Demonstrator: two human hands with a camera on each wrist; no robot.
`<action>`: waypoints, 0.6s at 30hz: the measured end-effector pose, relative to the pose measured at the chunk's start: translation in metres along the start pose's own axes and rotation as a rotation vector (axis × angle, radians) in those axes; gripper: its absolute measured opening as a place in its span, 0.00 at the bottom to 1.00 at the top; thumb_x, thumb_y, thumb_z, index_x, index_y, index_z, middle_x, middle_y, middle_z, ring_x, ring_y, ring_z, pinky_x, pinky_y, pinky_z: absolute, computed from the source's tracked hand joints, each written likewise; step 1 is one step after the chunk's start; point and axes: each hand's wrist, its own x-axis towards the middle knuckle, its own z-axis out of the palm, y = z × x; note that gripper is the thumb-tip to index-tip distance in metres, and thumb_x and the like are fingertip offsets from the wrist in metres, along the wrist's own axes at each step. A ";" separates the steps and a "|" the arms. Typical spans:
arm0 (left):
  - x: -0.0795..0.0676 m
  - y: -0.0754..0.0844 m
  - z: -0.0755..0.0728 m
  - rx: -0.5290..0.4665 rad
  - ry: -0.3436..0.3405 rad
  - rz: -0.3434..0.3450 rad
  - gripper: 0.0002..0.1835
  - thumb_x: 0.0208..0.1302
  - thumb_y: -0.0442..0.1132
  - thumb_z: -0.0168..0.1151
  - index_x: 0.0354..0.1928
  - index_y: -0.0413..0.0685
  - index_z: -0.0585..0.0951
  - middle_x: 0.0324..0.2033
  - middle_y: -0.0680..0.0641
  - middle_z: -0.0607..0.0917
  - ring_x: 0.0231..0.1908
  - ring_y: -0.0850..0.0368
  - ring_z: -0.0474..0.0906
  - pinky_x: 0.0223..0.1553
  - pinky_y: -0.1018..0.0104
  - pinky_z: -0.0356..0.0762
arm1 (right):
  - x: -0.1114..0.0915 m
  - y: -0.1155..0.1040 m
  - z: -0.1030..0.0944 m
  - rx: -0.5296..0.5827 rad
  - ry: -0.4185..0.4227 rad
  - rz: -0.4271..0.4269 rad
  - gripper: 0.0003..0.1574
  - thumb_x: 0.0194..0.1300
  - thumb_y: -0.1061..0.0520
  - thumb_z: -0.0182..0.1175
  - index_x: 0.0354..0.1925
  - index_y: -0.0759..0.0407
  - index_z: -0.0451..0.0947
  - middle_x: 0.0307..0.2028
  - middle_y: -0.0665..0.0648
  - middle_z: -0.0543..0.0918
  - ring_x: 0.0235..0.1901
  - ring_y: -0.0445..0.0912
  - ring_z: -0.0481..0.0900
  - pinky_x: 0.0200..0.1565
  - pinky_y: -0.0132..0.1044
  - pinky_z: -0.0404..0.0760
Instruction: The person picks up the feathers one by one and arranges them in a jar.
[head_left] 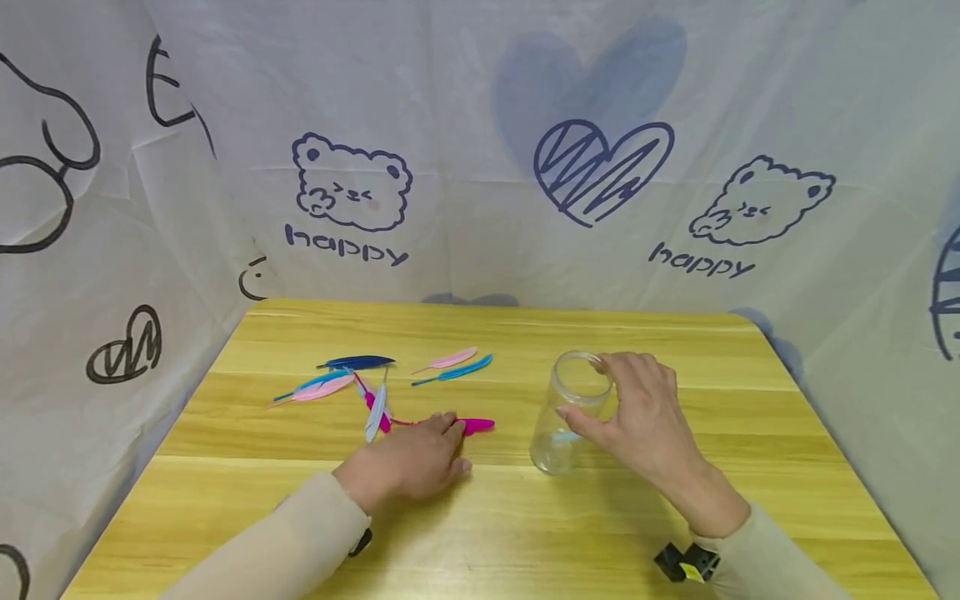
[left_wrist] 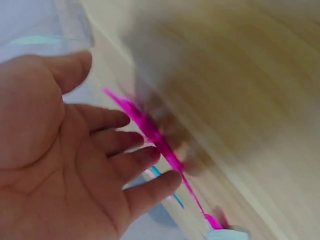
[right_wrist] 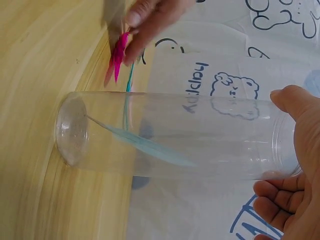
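Note:
My left hand [head_left: 418, 457] reaches over a magenta feather [head_left: 478, 427], its fingers relaxed and the fingertips right at the feather. In the left wrist view that feather's plume runs along under the fingertips. With thumb and fingers, my right hand [head_left: 651, 421] grips the upper part of a tall clear jar [head_left: 546, 442] near its uncovered rim. The jar stands on the table to the right of the left hand. A single pale blue feather [right_wrist: 147, 144] leans inside it, its quill at the jar's bottom.
Left of the left hand lie a dark blue feather [head_left: 360, 362], a pink feather [head_left: 322, 389], a white feather [head_left: 377, 412] and others overlapping. Farther back are another pink feather [head_left: 453, 358] and a bright blue feather [head_left: 465, 368]. A printed cloth [head_left: 465, 225] hangs behind the wooden table [head_left: 480, 533].

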 end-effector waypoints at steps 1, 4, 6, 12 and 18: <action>0.001 -0.001 -0.003 0.003 0.020 -0.003 0.36 0.83 0.56 0.50 0.79 0.38 0.65 0.79 0.37 0.65 0.79 0.41 0.61 0.77 0.48 0.61 | 0.000 0.000 0.000 0.000 0.001 -0.001 0.42 0.49 0.40 0.82 0.52 0.63 0.78 0.47 0.62 0.83 0.49 0.60 0.78 0.54 0.60 0.68; 0.010 -0.007 -0.013 0.049 0.123 0.010 0.29 0.82 0.50 0.53 0.71 0.35 0.73 0.70 0.37 0.77 0.72 0.39 0.72 0.71 0.45 0.72 | 0.001 0.000 -0.001 0.004 0.002 -0.005 0.42 0.49 0.40 0.82 0.51 0.63 0.78 0.46 0.62 0.83 0.49 0.60 0.78 0.54 0.60 0.68; 0.018 -0.013 -0.021 0.113 0.196 0.003 0.23 0.81 0.47 0.55 0.65 0.37 0.78 0.64 0.39 0.82 0.66 0.39 0.77 0.66 0.42 0.76 | 0.001 0.000 -0.001 0.007 0.002 -0.005 0.42 0.49 0.41 0.82 0.51 0.64 0.78 0.46 0.62 0.83 0.49 0.60 0.79 0.54 0.60 0.69; 0.042 -0.029 -0.035 0.270 0.333 0.002 0.20 0.76 0.38 0.61 0.65 0.40 0.80 0.64 0.41 0.82 0.67 0.41 0.75 0.69 0.42 0.72 | 0.001 -0.001 -0.001 0.004 -0.004 0.003 0.42 0.49 0.41 0.83 0.51 0.63 0.78 0.46 0.62 0.83 0.49 0.60 0.79 0.54 0.60 0.69; 0.056 -0.026 -0.029 0.245 0.170 0.040 0.23 0.82 0.36 0.49 0.71 0.33 0.73 0.72 0.35 0.74 0.75 0.40 0.68 0.75 0.48 0.66 | 0.000 -0.002 -0.003 0.001 -0.013 0.015 0.43 0.50 0.39 0.82 0.52 0.64 0.78 0.47 0.62 0.83 0.49 0.60 0.78 0.56 0.60 0.68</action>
